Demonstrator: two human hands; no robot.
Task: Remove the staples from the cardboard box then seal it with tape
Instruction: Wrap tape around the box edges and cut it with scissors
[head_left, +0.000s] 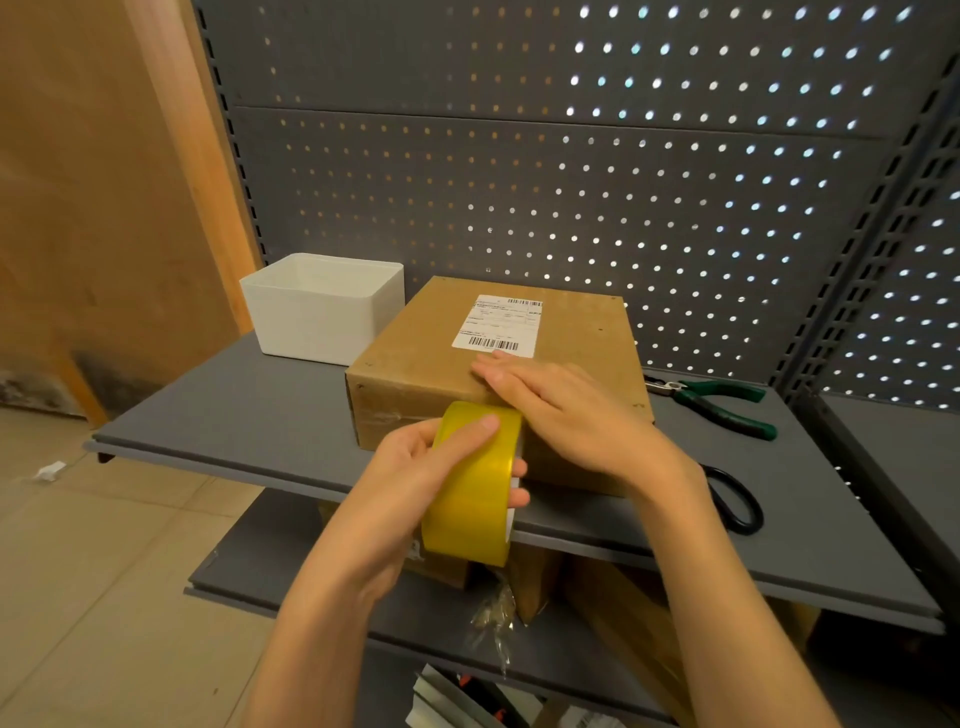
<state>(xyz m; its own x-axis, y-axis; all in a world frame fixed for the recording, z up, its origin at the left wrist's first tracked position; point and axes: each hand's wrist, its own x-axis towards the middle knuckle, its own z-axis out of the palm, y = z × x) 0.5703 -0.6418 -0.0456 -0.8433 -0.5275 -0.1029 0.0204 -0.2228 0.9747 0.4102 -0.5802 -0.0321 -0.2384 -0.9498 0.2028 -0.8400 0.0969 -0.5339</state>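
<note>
The brown cardboard box with a white barcode label sits in the middle of the frame on the grey metal shelf, its flaps closed and its top facing up. Its long axis runs from the lower centre of the frame toward the upper centre, away from the person, so a strip laid along the top would travel up-frame toward the label.

The left hand grips the yellow-tinted roll of clear packing tape just below the box's near top edge, thumb lying across the outer face of the roll and fingertips showing on its right side, hooked through the core. The roll stands on edge against the box's front wall.

The right hand lies flat on the top of the box at its near edge, fingers straight and pointing toward the upper left, their tips just short of the label. It grips nothing; it appears to be pressing down a tape end, though the clear film itself is too faint to make out.

The relation that matters: the roll is directly below and touching the right hand's palm side, so the pinned end and the roll lie on one line with the box's long axis.

The green-handled pliers and the black-handled scissors lie at the right, nearer the right hand.
</note>
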